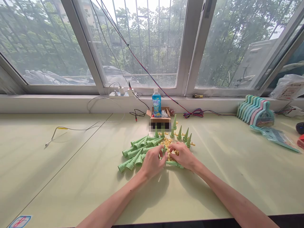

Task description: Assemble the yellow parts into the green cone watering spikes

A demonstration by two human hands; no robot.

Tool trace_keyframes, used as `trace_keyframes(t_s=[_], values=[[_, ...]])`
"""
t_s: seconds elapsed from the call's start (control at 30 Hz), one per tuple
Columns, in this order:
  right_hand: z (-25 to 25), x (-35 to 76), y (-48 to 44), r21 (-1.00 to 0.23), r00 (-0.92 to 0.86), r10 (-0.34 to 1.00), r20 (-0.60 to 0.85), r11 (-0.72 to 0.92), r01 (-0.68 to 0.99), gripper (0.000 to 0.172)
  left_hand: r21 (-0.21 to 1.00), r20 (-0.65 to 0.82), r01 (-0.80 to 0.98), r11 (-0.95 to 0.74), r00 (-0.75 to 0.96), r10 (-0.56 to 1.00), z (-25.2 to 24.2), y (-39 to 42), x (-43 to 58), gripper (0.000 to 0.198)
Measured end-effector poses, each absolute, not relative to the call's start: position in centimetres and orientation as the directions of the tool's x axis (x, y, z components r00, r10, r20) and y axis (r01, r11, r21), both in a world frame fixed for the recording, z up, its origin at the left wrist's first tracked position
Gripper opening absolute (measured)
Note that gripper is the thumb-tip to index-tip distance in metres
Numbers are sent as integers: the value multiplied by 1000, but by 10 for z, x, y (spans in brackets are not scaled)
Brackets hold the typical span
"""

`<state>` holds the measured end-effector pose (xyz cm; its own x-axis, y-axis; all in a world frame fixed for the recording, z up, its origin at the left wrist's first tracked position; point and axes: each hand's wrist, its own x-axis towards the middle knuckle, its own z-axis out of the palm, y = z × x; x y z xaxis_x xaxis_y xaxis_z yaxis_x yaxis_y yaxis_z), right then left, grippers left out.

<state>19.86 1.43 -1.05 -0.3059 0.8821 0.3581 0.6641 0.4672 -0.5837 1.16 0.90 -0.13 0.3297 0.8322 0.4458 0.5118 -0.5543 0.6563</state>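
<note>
My left hand (154, 161) is closed around a green plastic cone-shaped spike (164, 149), its tip pointing up between thumb and fingers. My right hand (184, 155) reaches over a pile of small yellow plastic pieces (168, 142), fingers curled down among them; what its fingertips hold is too small to make out. Left of the hands lies a heap of green plastic spikes (133, 153) with wide ribbed ends. Behind the right hand, several green spikes with yellow pieces through them (186, 135) stand upright. Another green spike (174, 163) lies below the right fingers.
A blue-liquid bottle (156, 104) stands by an open cardboard box (166, 119) behind the pile. Coiled wires (195, 113) and a white cable (78, 128) lie on the table (71, 183). At right stands a row of pastel dustpan-like items (257, 110).
</note>
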Motion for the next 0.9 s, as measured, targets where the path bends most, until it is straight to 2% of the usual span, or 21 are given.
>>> trace_keyframes(t_s=[0.23,0.47,0.77,0.9], values=[[-11,201,15,-598,-304,903,304,430,677,24,703,468,472,-532,256,846,-3,8,13,15],[-10,200,13,-571,-279,891,359,446,689,17,724,531,408,-556,184,827,-1,6,14,19],[-8,199,12,-587,-197,829,523,518,623,10,590,577,462,-662,333,746,-4,7,13,22],[-5,197,9,-600,-147,784,603,567,564,8,594,539,471,-653,369,757,-5,6,13,20]])
